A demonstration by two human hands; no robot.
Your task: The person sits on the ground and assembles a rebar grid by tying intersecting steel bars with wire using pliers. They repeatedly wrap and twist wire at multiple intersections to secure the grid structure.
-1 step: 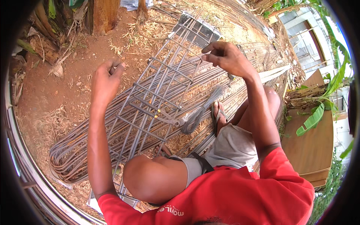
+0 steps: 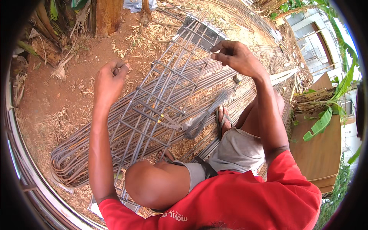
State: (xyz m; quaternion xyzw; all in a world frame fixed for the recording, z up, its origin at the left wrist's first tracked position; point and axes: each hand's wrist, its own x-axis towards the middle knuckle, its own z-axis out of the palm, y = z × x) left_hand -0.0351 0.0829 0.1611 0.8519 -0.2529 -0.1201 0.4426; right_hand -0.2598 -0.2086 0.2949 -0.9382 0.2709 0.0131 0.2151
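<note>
Left hand (image 2: 110, 81): curled, can't see if gripping
Right hand (image 2: 238, 58): raised, not closed
Pliers (image 2: 171, 123): among metal bars (image 2: 144, 133)

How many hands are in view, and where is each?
2: the left hand shows against reddish soil, left of the rebar cage; the right hand shows right of the cage's upper part. No others show.

Your cage (image 2: 162, 90) is bare metal, dull and matt, and the bars (image 2: 71, 155) are metal too, with a rusty, rough-looking finish. Your pliers (image 2: 170, 124) look like worn metal; the wire (image 2: 199, 124) is fine, matt metal. Your shirt (image 2: 230, 195) is smooth cloth, your shorts (image 2: 235, 151) matt cloth. On your right, the boards (image 2: 318, 149) look like smooth wood.
</note>
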